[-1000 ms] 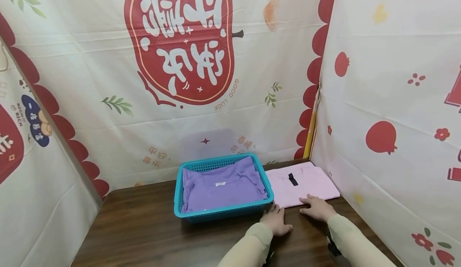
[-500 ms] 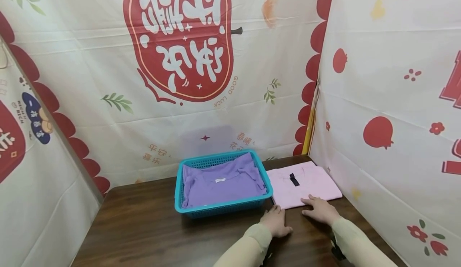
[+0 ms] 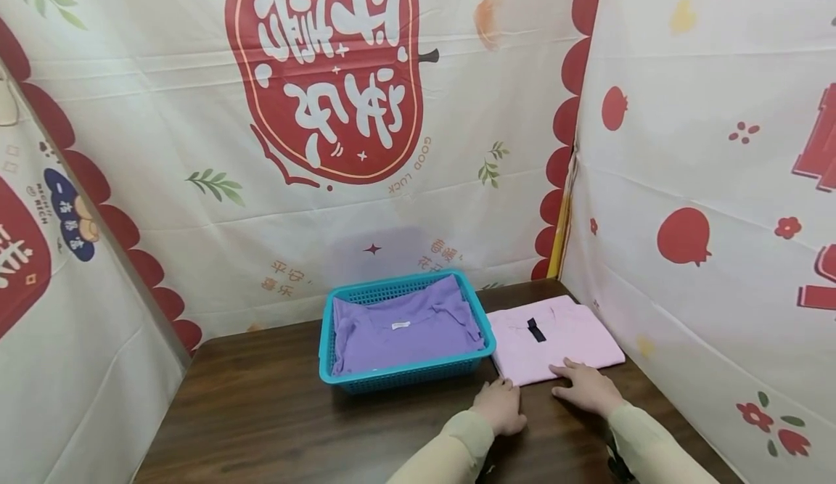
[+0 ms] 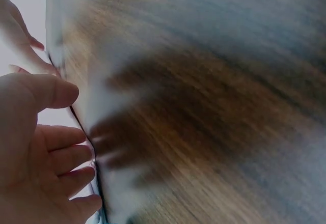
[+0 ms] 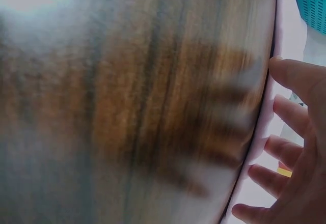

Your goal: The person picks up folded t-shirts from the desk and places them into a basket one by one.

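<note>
A folded pink shirt (image 3: 555, 342) with a black neck label lies flat on the table, right of a teal basket (image 3: 408, 376). At the shirt's near left corner, my left hand (image 3: 499, 405) rests with its fingertips touching the edge. Along the near edge, further right, my right hand (image 3: 588, 388) spreads its fingers on the cloth. Both wrist views show loosely extended fingers by the shirt's edge, the left hand (image 4: 46, 147) and the right hand (image 5: 298, 137) alike. Inside the basket sits a folded purple shirt (image 3: 401, 339) with a white label.
The dark wooden table (image 3: 261, 411) extends to the left and in front of the basket. Printed white cloth hangs behind as a back wall (image 3: 294, 215) and along the right as a side wall (image 3: 653, 179), close to the pink shirt.
The pink shirt has shifted slightly toward me and to the right, with both hands at its near edge. The view has tilted a little. The purple shirt stays in the basket.
</note>
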Motion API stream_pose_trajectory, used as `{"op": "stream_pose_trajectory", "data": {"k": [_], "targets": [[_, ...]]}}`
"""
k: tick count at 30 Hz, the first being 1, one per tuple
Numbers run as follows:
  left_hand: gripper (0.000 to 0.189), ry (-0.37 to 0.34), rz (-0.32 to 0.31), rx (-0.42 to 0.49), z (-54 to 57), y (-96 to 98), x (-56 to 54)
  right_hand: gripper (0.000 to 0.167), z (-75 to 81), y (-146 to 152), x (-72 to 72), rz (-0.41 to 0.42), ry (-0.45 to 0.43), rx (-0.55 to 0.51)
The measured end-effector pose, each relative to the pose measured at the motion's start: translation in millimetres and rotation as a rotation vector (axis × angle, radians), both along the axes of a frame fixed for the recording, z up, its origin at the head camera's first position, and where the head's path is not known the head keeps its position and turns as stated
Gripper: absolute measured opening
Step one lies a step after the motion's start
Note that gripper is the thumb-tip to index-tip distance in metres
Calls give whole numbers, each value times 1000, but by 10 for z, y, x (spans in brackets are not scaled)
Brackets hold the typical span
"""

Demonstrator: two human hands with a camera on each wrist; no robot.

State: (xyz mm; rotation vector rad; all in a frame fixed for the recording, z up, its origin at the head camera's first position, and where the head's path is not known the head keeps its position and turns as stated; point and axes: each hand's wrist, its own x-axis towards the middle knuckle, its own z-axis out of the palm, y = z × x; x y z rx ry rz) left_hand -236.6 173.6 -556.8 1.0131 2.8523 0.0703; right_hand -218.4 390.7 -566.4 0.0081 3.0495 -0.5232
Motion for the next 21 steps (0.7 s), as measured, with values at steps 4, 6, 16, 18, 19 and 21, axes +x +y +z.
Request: {"op": "stream_pose_trajectory", "data": {"k": [4,6,16,18,19,21], "targets": [[41,24,-15,7,21,-30,27,51,9,-17,42,2,8,3],[36,30,-24,9,36,-45,38,50,6,-23,64,0,10,6],[27,54,4,79,83,-43,-29,44,98,-41,16,-2,9,-29],[31,73,-14,117,97,-39,-36,41,129,-36,-10,-31,30,-52],[36,84,-23,132,100,-32,-52,41,145,-32,-35,-46,53,-53],[47,104,-41,145,97,-23,-81,43,163,-17,-94,-72,118,-34]]}}
